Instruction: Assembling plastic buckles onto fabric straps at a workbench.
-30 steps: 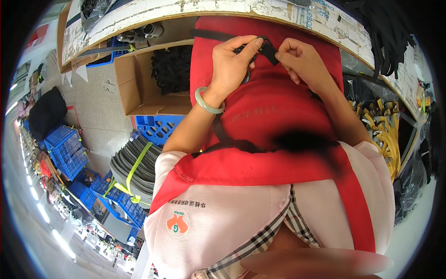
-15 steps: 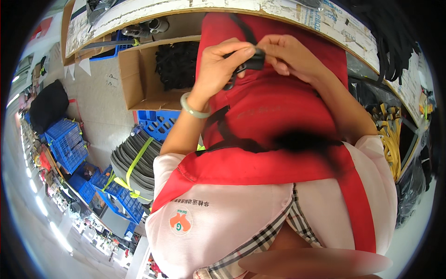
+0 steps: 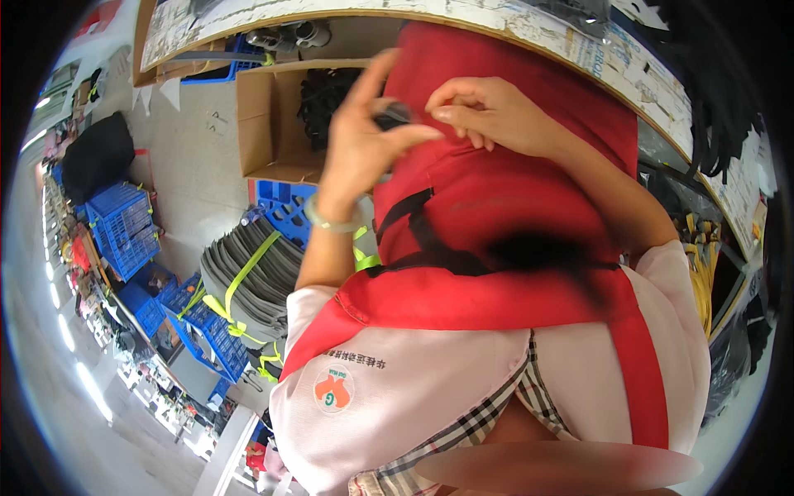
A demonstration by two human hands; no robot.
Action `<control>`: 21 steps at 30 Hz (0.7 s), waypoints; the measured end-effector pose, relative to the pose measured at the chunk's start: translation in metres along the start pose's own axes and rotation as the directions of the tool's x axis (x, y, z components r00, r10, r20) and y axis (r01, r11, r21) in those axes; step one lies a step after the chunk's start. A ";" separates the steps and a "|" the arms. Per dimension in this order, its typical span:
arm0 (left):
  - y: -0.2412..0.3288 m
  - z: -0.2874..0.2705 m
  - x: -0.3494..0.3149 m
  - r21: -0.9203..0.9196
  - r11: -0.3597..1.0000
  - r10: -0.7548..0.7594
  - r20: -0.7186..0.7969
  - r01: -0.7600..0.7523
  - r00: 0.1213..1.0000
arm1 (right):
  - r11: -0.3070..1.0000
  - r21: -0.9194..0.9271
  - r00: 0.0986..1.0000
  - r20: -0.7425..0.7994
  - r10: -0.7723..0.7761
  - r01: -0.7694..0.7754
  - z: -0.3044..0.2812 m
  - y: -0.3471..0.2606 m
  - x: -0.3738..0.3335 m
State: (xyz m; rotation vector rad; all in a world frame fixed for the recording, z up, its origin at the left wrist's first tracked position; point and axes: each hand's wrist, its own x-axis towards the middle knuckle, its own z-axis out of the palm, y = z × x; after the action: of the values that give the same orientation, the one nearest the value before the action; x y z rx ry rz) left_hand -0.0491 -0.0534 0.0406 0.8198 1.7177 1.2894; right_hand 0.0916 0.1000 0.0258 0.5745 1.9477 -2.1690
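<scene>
My left hand [image 3: 357,140] is at the right side of the cardboard box, smeared by motion, its thumb and fingers spread wide. In the gap between them shows a small dark piece [image 3: 394,116], too blurred to name; it seems loose rather than gripped. To the right, my right hand [image 3: 500,116] hovers over the red apron [image 3: 504,190] with its fingers curled in and thumb close to the index finger. I see nothing in it. Inside the open cardboard box [image 3: 255,124] lies a heap of black pieces [image 3: 318,103], partly hidden by my left hand.
A worn white worktable [image 3: 463,18] runs along the far side. Black straps [image 3: 715,124] hang over its right end, and yellow straps [image 3: 699,273] hang below. At left are a bundle of dark grey strips [image 3: 256,264] tied with yellow-green bands, and blue crates [image 3: 122,236].
Both hands were together on a black strap piece with a buckle. They have parted: my left hand has swung left toward the box and spread its fingers. The view has shifted slightly.
</scene>
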 end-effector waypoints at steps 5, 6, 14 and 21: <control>-0.013 0.047 0.025 -0.026 0.999 -0.029 0.192 0.034 0.981 | 0.998 -0.027 0.993 -0.109 0.050 -0.054 -0.025 0.019 -0.013; -0.021 0.054 0.029 -0.106 0.993 -0.024 0.242 0.051 0.970 | 0.999 0.020 0.991 -0.126 0.047 -0.045 -0.026 0.026 -0.017; -0.057 0.054 0.051 -0.562 0.696 -0.128 0.514 0.446 0.848 | 0.965 0.260 0.963 -0.265 0.054 0.018 -0.048 0.037 -0.025; -0.019 0.084 0.059 -0.744 0.311 -0.495 0.404 0.591 0.769 | 0.902 0.407 0.935 -0.355 0.009 0.146 -0.049 0.041 -0.034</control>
State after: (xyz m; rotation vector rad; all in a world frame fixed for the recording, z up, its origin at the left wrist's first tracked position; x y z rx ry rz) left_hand -0.0011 0.0289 -0.0029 -0.3068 0.8796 1.3134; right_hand 0.1461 0.1385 -0.0022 1.0385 1.6459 -2.7227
